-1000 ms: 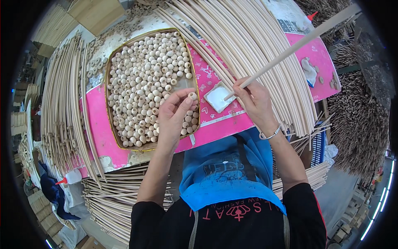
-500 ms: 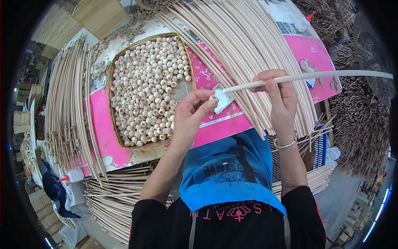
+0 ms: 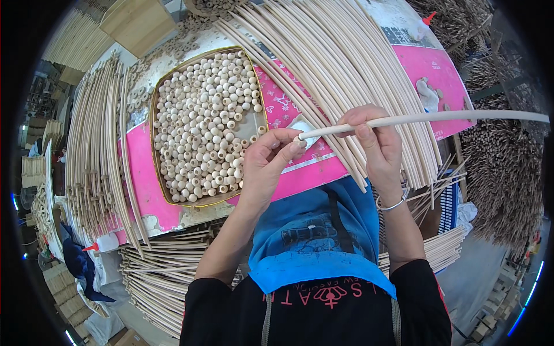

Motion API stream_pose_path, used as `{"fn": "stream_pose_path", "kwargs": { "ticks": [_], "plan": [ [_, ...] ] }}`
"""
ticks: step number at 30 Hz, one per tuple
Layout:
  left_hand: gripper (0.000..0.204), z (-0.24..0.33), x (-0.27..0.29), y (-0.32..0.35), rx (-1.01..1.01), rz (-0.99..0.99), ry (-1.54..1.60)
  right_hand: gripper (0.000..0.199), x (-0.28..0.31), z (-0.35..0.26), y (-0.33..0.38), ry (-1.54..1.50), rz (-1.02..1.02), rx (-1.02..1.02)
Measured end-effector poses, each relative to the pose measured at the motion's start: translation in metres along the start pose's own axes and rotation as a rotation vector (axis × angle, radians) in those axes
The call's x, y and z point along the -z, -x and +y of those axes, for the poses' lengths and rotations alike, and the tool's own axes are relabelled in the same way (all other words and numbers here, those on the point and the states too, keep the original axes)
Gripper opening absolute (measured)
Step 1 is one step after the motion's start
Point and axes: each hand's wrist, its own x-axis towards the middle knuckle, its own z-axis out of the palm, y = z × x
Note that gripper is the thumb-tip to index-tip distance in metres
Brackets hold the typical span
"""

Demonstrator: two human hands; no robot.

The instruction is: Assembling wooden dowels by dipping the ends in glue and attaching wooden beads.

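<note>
- The left hand (image 3: 270, 158) pinches a small wooden bead (image 3: 299, 139) against the tip of a long pale rod (image 3: 427, 118), fingers closed on it.
- The right hand (image 3: 375, 141) grips the rod near that end, apparently steadying it level.
- Just left, a tray (image 3: 154, 115) of loose beads sits within reach on the pink desk (image 3: 141, 184).
- Bundled rods (image 3: 346, 63) lie across the desk beyond.

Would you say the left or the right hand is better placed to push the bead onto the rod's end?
Probably the left hand: its fingertips pinch the bead at the rod tip, while the right hand grips the rod farther along.
</note>
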Motion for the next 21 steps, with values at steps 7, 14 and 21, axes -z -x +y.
{"fn": "stream_pose_path", "kwargs": {
  "ticks": [7, 14, 21],
  "plan": [
    [0.023, -0.001, -0.004, -0.002, 0.014, 0.019, 0.027, 0.013, 0.003, -0.009, 0.004, 0.192, -0.090, 0.131],
    [0.018, 0.012, -0.012, -0.008, -0.363, -0.029, -0.534, 0.013, -0.005, 0.000, 0.021, 0.047, 0.215, 0.115],
    [0.039, -0.014, -0.074, -0.025, -0.233, 0.103, 0.278, 0.024, -0.036, 0.014, 0.039, -0.215, 0.580, -0.124]
  ]
}}
